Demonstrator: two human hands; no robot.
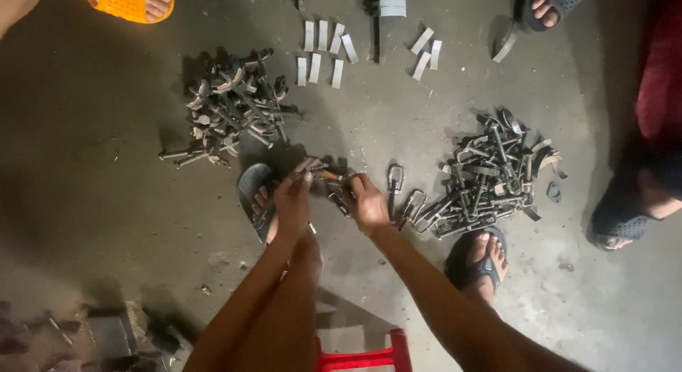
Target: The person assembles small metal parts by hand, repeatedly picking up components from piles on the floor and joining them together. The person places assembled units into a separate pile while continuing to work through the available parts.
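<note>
My left hand (293,199) and my right hand (369,201) meet low over the concrete floor, between my two sandalled feet. Both are closed around a small metal clamp part (323,176) held between them; its exact shape is hard to make out. A small cluster of similar metal pieces (339,194) lies on the floor just under my right hand. A few looped metal brackets (396,179) rest to the right of my right hand.
A pile of metal clamps and bolts (227,109) lies at upper left, a bigger pile (490,174) at right. Flat metal strips (323,49) lie in rows at the top. Other people's feet (138,2) (550,4) (629,216) stand around. A red stool (362,356) sits below me.
</note>
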